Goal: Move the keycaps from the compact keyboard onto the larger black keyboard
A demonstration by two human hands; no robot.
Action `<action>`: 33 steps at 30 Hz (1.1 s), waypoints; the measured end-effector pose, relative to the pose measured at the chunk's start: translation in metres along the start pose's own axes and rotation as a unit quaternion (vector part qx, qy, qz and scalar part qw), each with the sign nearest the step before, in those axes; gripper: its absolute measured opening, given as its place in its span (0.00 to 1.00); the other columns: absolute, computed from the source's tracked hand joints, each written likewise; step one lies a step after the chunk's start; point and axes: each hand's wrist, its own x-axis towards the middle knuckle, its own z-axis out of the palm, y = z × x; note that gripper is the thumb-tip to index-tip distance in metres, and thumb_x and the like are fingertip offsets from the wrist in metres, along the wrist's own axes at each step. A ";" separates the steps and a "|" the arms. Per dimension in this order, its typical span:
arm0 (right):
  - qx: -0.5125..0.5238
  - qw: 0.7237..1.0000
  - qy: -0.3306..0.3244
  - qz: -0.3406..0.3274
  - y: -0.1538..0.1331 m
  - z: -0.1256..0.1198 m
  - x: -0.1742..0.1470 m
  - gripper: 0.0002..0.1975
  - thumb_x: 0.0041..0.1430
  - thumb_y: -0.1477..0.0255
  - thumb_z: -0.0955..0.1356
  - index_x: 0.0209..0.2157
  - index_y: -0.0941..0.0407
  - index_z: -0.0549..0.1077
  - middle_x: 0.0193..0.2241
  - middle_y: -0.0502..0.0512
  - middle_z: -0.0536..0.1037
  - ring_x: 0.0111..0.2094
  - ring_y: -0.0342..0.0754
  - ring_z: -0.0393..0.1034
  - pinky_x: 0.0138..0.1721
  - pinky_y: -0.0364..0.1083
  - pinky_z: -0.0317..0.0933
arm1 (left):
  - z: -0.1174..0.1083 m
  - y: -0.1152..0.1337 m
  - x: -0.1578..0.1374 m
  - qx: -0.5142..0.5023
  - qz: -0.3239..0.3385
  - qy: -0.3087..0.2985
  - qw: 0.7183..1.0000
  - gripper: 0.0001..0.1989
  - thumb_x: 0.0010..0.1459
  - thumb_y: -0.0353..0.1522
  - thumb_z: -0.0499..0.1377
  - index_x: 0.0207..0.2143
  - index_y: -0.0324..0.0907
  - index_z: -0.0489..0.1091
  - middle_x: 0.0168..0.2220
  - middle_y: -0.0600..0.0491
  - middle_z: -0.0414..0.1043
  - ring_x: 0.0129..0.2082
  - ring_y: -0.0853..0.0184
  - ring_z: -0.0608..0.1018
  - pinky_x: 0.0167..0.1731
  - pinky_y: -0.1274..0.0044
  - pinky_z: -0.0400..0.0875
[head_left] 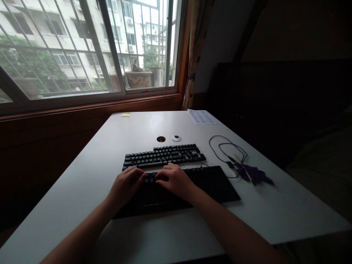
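Observation:
A black keyboard base (pixel 214 183) lies flat near the front of the white table, with much of its surface bare of keycaps. A small group of black keycaps (pixel 150 178) shows at its upper part, between my hands. My left hand (pixel 125 185) bends over the left side of the base, thumb and fingers drawn together beside those keycaps. From the right, my right hand (pixel 174 179) reaches in with curled fingers, its thumb and index tips at the keycaps. Anything small inside either grip is hidden. Just beyond lie rows of black keycaps (pixel 165 156) in keyboard order, partly behind my fingers.
A coiled black cable (pixel 220 136) and a dark purple cloth (pixel 251 173) with a thin stick lie at right. Farther back are a round cable hole (pixel 161 139), a white round cover (pixel 176 138), printed paper (pixel 203 117) and a yellow note (pixel 125 114).

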 end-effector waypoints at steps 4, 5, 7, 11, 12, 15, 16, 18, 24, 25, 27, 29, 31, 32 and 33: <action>-0.008 1.000 -0.010 0.012 -0.003 -0.001 0.000 0.08 0.52 0.71 0.78 0.35 0.54 0.80 0.32 0.51 0.80 0.38 0.49 0.70 0.44 0.48 0.62 | 0.000 0.001 0.000 0.002 0.008 -0.007 1.000 0.08 0.65 0.33 0.57 0.33 0.42 0.71 0.30 0.55 0.72 0.30 0.69 0.74 0.32 0.78 0.68; -0.010 1.000 -0.012 0.015 -0.003 -0.001 0.000 0.08 0.52 0.71 0.78 0.35 0.54 0.80 0.32 0.51 0.80 0.38 0.49 0.70 0.44 0.48 0.62 | 0.000 0.002 0.000 0.004 0.010 -0.009 1.000 0.08 0.65 0.33 0.57 0.33 0.42 0.71 0.30 0.55 0.72 0.30 0.69 0.74 0.32 0.78 0.68; -0.015 1.000 -0.012 0.017 -0.003 -0.001 0.000 0.08 0.52 0.70 0.78 0.35 0.53 0.80 0.32 0.51 0.80 0.38 0.49 0.70 0.44 0.49 0.61 | 0.000 0.003 0.000 0.007 0.014 -0.010 1.000 0.08 0.65 0.33 0.57 0.33 0.42 0.72 0.30 0.54 0.72 0.30 0.68 0.75 0.32 0.78 0.68; -0.015 1.000 -0.010 0.015 -0.003 0.000 0.000 0.07 0.52 0.70 0.78 0.34 0.53 0.80 0.31 0.51 0.80 0.38 0.49 0.70 0.43 0.48 0.61 | 0.000 0.004 0.002 0.014 0.021 -0.012 1.000 0.08 0.65 0.33 0.57 0.33 0.42 0.72 0.31 0.54 0.73 0.31 0.68 0.75 0.32 0.78 0.69; -0.016 1.000 -0.010 0.015 -0.002 0.000 0.000 0.07 0.52 0.70 0.78 0.34 0.53 0.80 0.31 0.51 0.80 0.38 0.49 0.70 0.43 0.48 0.61 | 0.000 0.003 0.002 0.016 0.022 -0.013 1.000 0.08 0.65 0.33 0.57 0.33 0.42 0.72 0.31 0.54 0.73 0.31 0.68 0.75 0.32 0.77 0.69; -0.018 1.000 -0.013 0.013 -0.002 0.000 -0.001 0.08 0.52 0.70 0.78 0.35 0.53 0.80 0.31 0.51 0.80 0.38 0.49 0.70 0.43 0.48 0.61 | 0.001 0.002 0.002 0.022 0.024 -0.015 0.999 0.08 0.65 0.34 0.57 0.33 0.42 0.72 0.31 0.54 0.73 0.32 0.67 0.75 0.32 0.77 0.69; -0.018 1.000 -0.014 0.012 -0.001 0.001 -0.001 0.08 0.52 0.70 0.78 0.35 0.53 0.80 0.32 0.51 0.80 0.38 0.49 0.70 0.43 0.48 0.61 | 0.001 0.001 0.002 0.024 0.025 -0.017 0.999 0.08 0.65 0.34 0.57 0.33 0.42 0.72 0.31 0.53 0.73 0.32 0.67 0.75 0.33 0.77 0.69; -0.019 1.000 -0.013 0.011 0.000 0.002 0.000 0.08 0.52 0.70 0.78 0.35 0.53 0.80 0.32 0.51 0.80 0.38 0.49 0.70 0.43 0.48 0.61 | 0.003 -0.001 0.001 0.024 0.035 -0.021 0.999 0.07 0.65 0.32 0.57 0.34 0.42 0.73 0.32 0.53 0.73 0.32 0.67 0.75 0.34 0.76 0.69; -0.002 1.000 -0.007 0.000 0.004 0.003 0.000 0.08 0.51 0.71 0.78 0.35 0.53 0.81 0.32 0.51 0.80 0.39 0.50 0.71 0.43 0.48 0.62 | 0.012 -0.006 -0.002 0.047 0.081 -0.033 0.995 0.06 0.63 0.28 0.59 0.39 0.45 0.75 0.33 0.53 0.74 0.36 0.64 0.73 0.37 0.74 0.69; 0.006 1.000 -0.002 -0.001 0.004 0.002 0.001 0.08 0.51 0.71 0.78 0.35 0.53 0.81 0.32 0.51 0.80 0.38 0.49 0.71 0.43 0.48 0.63 | 0.014 -0.006 -0.002 0.055 0.084 -0.034 0.994 0.06 0.63 0.28 0.60 0.40 0.46 0.75 0.33 0.53 0.74 0.36 0.63 0.73 0.37 0.73 0.69; 0.021 1.000 0.005 -0.005 0.004 0.002 0.001 0.09 0.51 0.72 0.78 0.36 0.53 0.81 0.31 0.51 0.79 0.37 0.49 0.71 0.42 0.47 0.63 | 0.016 -0.005 -0.003 0.068 0.089 -0.034 0.993 0.06 0.64 0.29 0.60 0.41 0.46 0.76 0.34 0.53 0.74 0.36 0.63 0.72 0.37 0.73 0.69; 0.031 0.999 0.008 -0.011 0.004 0.001 0.001 0.09 0.51 0.72 0.78 0.36 0.53 0.81 0.31 0.51 0.79 0.37 0.48 0.71 0.42 0.47 0.63 | 0.018 -0.004 -0.004 0.076 0.095 -0.035 0.992 0.06 0.65 0.29 0.59 0.41 0.46 0.75 0.35 0.52 0.74 0.37 0.63 0.72 0.36 0.73 0.69; 0.038 0.999 0.006 -0.017 0.003 0.001 0.001 0.09 0.52 0.72 0.78 0.37 0.53 0.81 0.31 0.50 0.79 0.38 0.48 0.71 0.43 0.46 0.63 | 0.018 -0.003 -0.004 0.078 0.104 -0.037 0.991 0.05 0.66 0.30 0.59 0.41 0.45 0.75 0.35 0.52 0.74 0.36 0.63 0.72 0.36 0.73 0.69; 0.041 0.999 0.005 -0.019 0.002 0.001 0.001 0.09 0.52 0.72 0.78 0.37 0.53 0.81 0.31 0.50 0.79 0.38 0.48 0.72 0.43 0.46 0.63 | 0.018 -0.002 -0.003 0.079 0.108 -0.038 0.990 0.05 0.66 0.31 0.58 0.41 0.45 0.75 0.35 0.52 0.74 0.36 0.64 0.72 0.36 0.73 0.69; 0.043 0.999 0.004 -0.020 0.002 0.001 0.001 0.09 0.52 0.73 0.78 0.37 0.53 0.81 0.32 0.50 0.80 0.38 0.48 0.72 0.43 0.46 0.63 | 0.017 -0.002 -0.003 0.080 0.112 -0.038 0.990 0.05 0.67 0.31 0.58 0.40 0.44 0.75 0.35 0.52 0.74 0.36 0.64 0.72 0.36 0.73 0.69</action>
